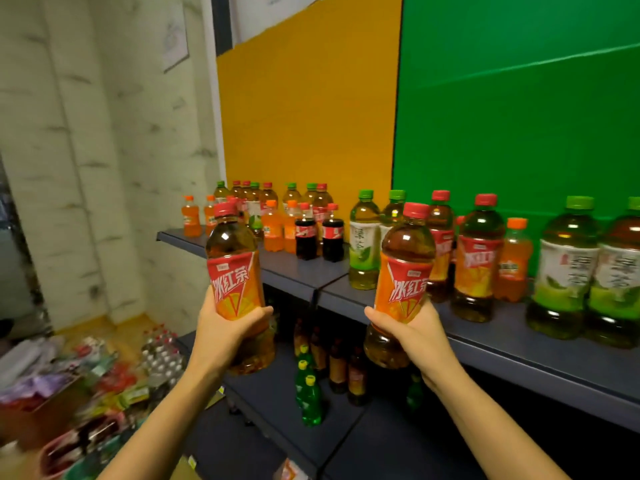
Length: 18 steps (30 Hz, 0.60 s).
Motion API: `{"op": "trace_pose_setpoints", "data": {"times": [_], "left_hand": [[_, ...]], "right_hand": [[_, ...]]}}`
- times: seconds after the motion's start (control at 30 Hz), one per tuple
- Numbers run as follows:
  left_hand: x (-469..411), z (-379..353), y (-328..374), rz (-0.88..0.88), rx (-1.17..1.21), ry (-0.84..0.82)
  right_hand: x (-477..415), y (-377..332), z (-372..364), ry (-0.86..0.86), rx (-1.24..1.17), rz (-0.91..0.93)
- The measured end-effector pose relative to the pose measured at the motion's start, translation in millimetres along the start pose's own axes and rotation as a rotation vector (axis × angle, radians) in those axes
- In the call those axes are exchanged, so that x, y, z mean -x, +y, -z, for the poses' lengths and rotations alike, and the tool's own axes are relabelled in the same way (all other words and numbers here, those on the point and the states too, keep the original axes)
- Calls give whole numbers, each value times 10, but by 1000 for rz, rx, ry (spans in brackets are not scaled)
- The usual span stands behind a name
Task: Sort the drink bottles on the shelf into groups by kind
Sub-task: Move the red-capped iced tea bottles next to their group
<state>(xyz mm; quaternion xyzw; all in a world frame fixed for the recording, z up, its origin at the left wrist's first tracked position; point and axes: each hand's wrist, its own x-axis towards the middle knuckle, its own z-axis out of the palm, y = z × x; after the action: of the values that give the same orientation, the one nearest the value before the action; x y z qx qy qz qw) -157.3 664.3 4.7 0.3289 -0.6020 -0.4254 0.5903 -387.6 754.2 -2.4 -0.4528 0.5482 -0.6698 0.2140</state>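
Mixed drink bottles along a dark grey metal shelf (502, 341).
On the shelf, standing unsorted: large green-capped green tea bottles (364, 240), red-capped iced tea bottles (479, 258), small orange soda bottles (514, 261), small dark cola bottles (306, 233). Just off the shelf's front edge, upright: one red-capped, orange-labelled plastic tea bottle (235, 271) clamped low in the left hand (225, 327), a matching second tea bottle (405, 271) clamped low in the right hand (415, 327).

Upright, off shelf (491, 341): left tea bottle (235, 271), right tea bottle (403, 271).
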Motion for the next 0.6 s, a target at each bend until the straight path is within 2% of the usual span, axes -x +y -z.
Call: {"op": "trace_pose_setpoints", "data": {"times": [0.37, 0.6], "left_hand": [[-868, 374, -444, -36, -51, -30], [-1773, 256, -817, -110, -86, -128]], "right_hand": [[-843, 289, -1164, -52, 43, 11], [-1720, 523, -1636, 40, 150, 19]]}}
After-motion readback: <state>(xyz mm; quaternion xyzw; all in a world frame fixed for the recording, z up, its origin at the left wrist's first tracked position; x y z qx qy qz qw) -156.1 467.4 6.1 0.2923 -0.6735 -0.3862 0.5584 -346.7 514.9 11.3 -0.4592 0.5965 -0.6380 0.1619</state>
